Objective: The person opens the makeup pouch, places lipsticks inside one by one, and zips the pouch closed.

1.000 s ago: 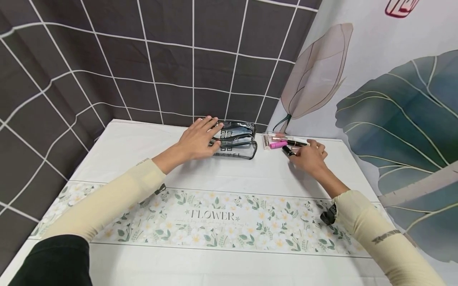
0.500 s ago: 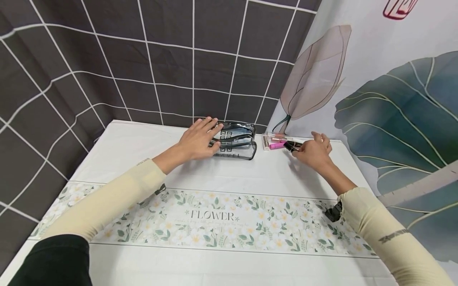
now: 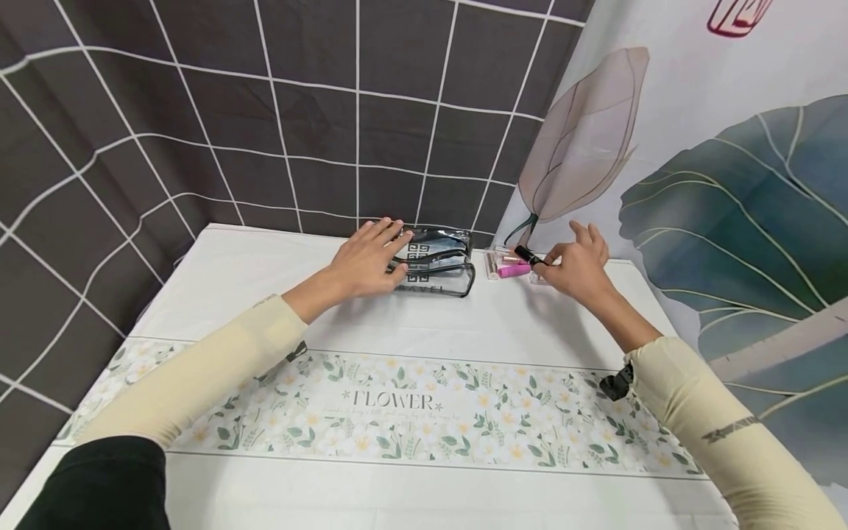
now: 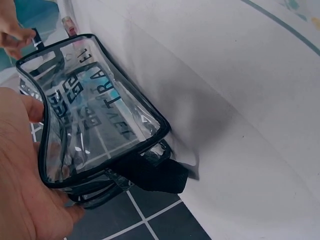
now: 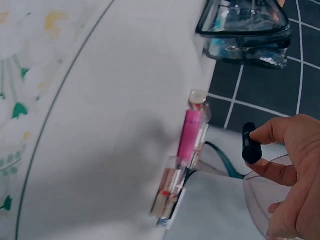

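Note:
A clear travel bag with black trim (image 3: 437, 265) lies at the back of the table. My left hand (image 3: 371, 259) rests on its left end with fingers spread; in the left wrist view the hand (image 4: 25, 175) is against the side of the bag (image 4: 95, 110). My right hand (image 3: 579, 269) pinches a short black tube (image 3: 528, 255) between thumb and finger, above the small cosmetics. From the right wrist, the black tube (image 5: 251, 144) shows raised in the fingertips of the hand (image 5: 300, 170), beside a pink tube (image 5: 190, 136) and clear-cased items (image 5: 167, 192).
The white table (image 3: 265, 280) carries a floral band with the word FLOWER (image 3: 394, 400). Behind it hangs a dark curtain with white grid lines (image 3: 318, 118); a leaf-patterned cloth (image 3: 676, 147) hangs on the right. The pink tube (image 3: 513, 271) lies right of the bag.
My right hand has lifted the black tube up from among the cosmetics, and it now points up and to the left. My left hand has stayed on the bag.

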`<state>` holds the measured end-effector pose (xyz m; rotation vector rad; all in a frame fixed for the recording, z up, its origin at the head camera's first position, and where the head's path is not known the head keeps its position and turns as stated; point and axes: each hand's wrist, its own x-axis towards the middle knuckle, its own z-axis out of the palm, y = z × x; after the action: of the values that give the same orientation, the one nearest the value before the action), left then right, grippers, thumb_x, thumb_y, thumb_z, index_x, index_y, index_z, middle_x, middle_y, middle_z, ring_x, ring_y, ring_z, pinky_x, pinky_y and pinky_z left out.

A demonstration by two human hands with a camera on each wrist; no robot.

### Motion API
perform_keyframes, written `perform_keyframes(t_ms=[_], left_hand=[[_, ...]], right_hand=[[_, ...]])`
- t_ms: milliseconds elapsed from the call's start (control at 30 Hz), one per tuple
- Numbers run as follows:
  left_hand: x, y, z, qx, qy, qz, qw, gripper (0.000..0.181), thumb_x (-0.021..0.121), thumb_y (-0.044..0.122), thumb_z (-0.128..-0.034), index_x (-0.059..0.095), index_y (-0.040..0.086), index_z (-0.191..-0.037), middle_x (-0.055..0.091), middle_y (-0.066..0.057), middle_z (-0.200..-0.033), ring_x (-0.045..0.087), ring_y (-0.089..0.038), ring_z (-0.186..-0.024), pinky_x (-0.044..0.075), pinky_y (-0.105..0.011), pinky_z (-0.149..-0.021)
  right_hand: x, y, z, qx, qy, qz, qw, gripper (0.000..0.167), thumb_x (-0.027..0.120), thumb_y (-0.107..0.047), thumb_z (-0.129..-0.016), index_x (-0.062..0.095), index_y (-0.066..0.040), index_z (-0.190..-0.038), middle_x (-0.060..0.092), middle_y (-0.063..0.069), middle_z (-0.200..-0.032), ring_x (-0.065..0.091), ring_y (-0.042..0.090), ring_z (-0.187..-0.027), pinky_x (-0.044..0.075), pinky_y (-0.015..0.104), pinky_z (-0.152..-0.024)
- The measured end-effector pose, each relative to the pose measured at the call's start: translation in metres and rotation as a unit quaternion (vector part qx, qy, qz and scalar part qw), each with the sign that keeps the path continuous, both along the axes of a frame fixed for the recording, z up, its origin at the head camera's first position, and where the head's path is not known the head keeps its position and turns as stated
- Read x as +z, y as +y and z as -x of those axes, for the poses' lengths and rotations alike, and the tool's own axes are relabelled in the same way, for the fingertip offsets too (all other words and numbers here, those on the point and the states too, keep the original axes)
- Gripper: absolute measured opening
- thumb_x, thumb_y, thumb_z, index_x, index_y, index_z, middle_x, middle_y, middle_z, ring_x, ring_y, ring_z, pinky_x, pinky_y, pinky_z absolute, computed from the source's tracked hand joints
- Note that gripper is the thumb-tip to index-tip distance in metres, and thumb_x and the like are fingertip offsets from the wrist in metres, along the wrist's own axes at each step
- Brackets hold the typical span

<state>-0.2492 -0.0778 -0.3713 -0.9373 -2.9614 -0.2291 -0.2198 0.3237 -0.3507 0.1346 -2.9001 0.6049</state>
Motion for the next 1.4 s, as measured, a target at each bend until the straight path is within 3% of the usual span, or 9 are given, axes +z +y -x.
perform_keyframes(t_ms=[467,767,1033,1400], left_hand=[[0.001,0.0,0.001,-0.001,-0.002,0.014,0.9999,0.074,0.039,0.046,-0.1146,0.031,0.013,-0.18,0.024,-0.017,-0.189,0.016,-0.038,-0.179,0.01,-0.054,-0.148],[0.002,0.0,0.001,-0.007,0.002,0.019,0.9998,0.075,0.039,0.047,-0.1142,0.031,0.012,-0.18,0.025,-0.017,-0.189,0.017,-0.038,-0.178,0.012,-0.056,-0.148],[0.002,-0.002,0.001,-0.003,0.002,0.021,0.9998,0.075,0.039,0.047,-0.1144,0.03,0.013,-0.18,0.023,-0.017,-0.189,0.016,-0.038,-0.179,0.01,-0.055,-0.148],[0.002,0.0,0.001,-0.006,0.007,0.027,0.9996,0.074,0.04,0.047,-0.1147,0.032,0.012,-0.18,0.026,-0.016,-0.189,0.019,-0.038,-0.178,0.012,-0.055,-0.148]], right_hand=[[0.019,-0.034,0.008,0.046,0.044,0.029,0.9975,0.03,0.078,-0.021,-0.097,0.082,0.008,-0.101,0.024,0.032,-0.184,0.002,0.054,-0.174,-0.005,0.08,-0.137],[0.028,-0.068,0.019,0.085,0.086,0.024,0.9923,0.027,0.076,-0.02,-0.093,0.083,0.004,-0.101,0.03,0.029,-0.183,0.011,0.055,-0.173,-0.001,0.084,-0.136],[0.039,-0.093,0.021,0.117,0.087,0.012,0.9893,0.028,0.079,-0.022,-0.092,0.084,0.003,-0.105,0.03,0.028,-0.183,0.011,0.051,-0.174,-0.004,0.08,-0.138],[0.043,-0.12,0.02,0.134,0.065,-0.008,0.9888,0.026,0.081,-0.022,-0.095,0.087,-0.003,-0.111,0.029,0.024,-0.185,0.008,0.049,-0.176,-0.003,0.079,-0.139]])
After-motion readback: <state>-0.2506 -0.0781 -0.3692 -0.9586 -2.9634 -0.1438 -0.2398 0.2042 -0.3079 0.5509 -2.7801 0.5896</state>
